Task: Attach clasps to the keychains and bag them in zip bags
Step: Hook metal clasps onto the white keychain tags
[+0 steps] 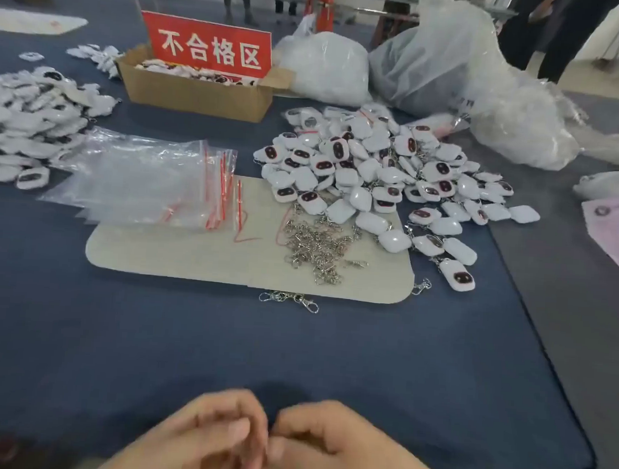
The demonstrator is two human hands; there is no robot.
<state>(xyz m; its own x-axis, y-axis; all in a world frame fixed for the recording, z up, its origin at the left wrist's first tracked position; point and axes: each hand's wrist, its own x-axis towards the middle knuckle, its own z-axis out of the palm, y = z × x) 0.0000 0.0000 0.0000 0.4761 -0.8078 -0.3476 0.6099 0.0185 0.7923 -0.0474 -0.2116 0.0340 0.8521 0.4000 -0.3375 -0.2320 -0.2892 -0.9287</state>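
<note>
From my end, the left hand (208, 434) and right hand (328, 438) sit knuckle to knuckle at the near edge of the desk (185, 339), with the fingers curled in until the tips meet. Each grip is narrow, but I cannot tell whether it pinches a clasp, a ring or nothing, because the fingers cover whatever lies between them (and the picture is soft down there). I judge they are drawn in close for the fine work of hooking. Further out, two loose clasps (289, 300) lie just off a pale card (176, 258). The main tangle of clasps (318, 245) rests on the card's right end, and the heap of white keychains (377, 173) spills onto it from behind. That puts both supplies on the right hand's side. The zip bags (141, 177) fan over the card's left end with their red seals turned inward. What I take for finished pieces (28, 119) pile at far left, cut off by the frame. The cardboard box (197, 97) under the red sign (209, 45) hides most of its contents behind its wall. I cannot make out what fills the clear sacks (455, 73).
</note>
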